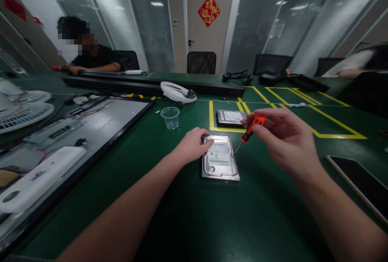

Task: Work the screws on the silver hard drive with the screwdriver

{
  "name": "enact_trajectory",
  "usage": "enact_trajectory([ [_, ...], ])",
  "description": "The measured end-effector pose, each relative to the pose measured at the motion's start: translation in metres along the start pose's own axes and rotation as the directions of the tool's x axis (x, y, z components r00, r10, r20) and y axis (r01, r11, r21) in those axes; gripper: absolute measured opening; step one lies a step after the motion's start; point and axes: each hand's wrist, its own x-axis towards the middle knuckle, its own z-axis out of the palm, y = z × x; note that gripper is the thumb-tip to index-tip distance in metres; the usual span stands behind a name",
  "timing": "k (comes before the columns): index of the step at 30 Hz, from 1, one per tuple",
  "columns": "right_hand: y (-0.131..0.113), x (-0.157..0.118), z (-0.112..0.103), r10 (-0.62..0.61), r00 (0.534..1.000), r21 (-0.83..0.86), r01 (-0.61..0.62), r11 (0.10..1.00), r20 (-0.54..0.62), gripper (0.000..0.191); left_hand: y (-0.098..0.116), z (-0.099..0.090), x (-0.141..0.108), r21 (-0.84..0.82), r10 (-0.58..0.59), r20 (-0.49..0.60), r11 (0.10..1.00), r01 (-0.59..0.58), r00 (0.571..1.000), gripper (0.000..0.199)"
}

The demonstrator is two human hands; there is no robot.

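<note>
Orange screwdriver (247,136) | pinched between right fingers (264,134) | left fingers (207,145) clasp hard drive (220,159)

Cannot read the fine print on the near hard drive (222,169), too small from here. Cannot see all of its upper left side, partly under the left hand (194,145) (nor most of that hand's fingertips, curled out of sight). Cannot tell seated from merely resting at the tip of the screwdriver (255,127), too tiny here. Cannot follow the right end of the far drive (230,117) behind the right hand (289,140). Cannot see the whole phone (359,183), cut by the right edge, nor all of the fan grilles (30,115) and flat panel (127,110), cut by the left. Cannot make out the blurred lettering on the white casing (53,169).
</note>
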Motion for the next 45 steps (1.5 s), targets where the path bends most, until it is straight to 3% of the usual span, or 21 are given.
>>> enact_trajectory([
  [7,0.0049,-0.0009,-0.0038,0.033,0.999,-0.025,-0.033,0.999,-0.010,0.029,0.0007,-0.0001,0.0000,-0.004,0.002,-0.005,1.000,-0.002,1.000,0.028],
  [14,0.0022,0.0002,-0.0011,0.093,0.996,0.126,-0.093,0.988,0.003,0.022,0.0008,-0.0007,-0.0003,0.000,-0.003,0.002,1.000,0.003,1.000,0.029],
  [29,0.0024,0.0000,-0.0010,0.026,0.999,-0.058,-0.028,0.998,-0.040,0.021,-0.0007,0.0009,0.0000,0.002,0.003,-0.004,1.000,-0.003,1.000,0.029],
  [37,-0.0005,0.0012,0.0015,0.120,0.993,0.165,-0.117,0.979,-0.008,0.026,0.0031,-0.0011,-0.0004,-0.003,-0.009,0.001,1.000,0.009,1.000,0.028],
  [45,0.0047,-0.0021,-0.0033,0.045,0.999,-0.025,-0.045,0.999,-0.030,0.024,0.0017,-0.0015,-0.0010,-0.004,-0.008,0.006,1.000,0.008,1.000,0.029],
])
